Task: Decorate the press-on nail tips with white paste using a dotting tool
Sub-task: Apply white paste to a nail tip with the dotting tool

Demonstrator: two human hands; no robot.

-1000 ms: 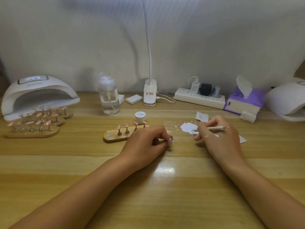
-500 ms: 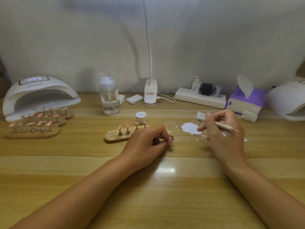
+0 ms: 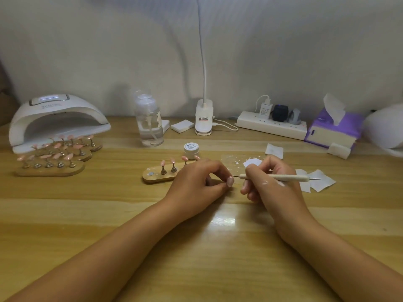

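Cream dotting tool (image 3: 290, 177) is pinched in right hand (image 3: 270, 188) beside nail stand (image 3: 152, 178); left hand (image 3: 196, 182) is curled, contents hidden

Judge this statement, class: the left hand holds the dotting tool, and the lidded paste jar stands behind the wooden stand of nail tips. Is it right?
One detail is wrong. The head view shows the dotting tool gripped in the right hand, not the left hand. The lidded paste jar does stand behind the wooden stand of nail tips.
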